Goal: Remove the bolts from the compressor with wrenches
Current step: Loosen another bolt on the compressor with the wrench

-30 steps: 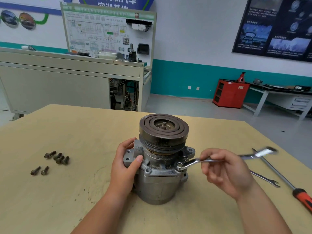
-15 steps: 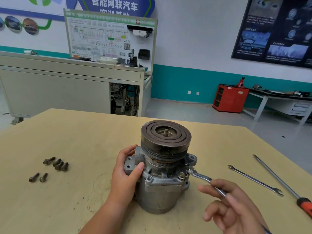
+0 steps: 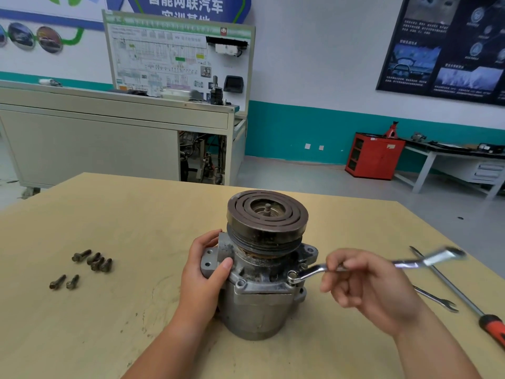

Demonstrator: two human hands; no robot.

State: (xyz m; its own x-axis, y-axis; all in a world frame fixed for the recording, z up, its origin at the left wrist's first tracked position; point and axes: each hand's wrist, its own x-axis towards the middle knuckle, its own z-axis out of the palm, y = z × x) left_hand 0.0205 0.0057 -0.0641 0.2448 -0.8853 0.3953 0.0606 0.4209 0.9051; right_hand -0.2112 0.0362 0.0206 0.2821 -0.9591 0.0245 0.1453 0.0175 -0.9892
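Gripping compressor (image 3: pixel 259 310), left hand (image 3: pixel 203 277); right hand (image 3: pixel 374 291) pinching wrench (image 3: pixel 310 271) (seated on bolt (image 3: pixel 291 275))

- The wrench (image 3: pixel 311 270) has a far end smeared by motion blur.
- A second wrench (image 3: pixel 437 298) is partly hidden behind the right hand (image 3: pixel 374 291).
- The screwdriver (image 3: pixel 492 328) has its handle cut by the right edge.
- The compressor (image 3: pixel 259 310) has its left flange partly covered by the left hand (image 3: pixel 205 272).
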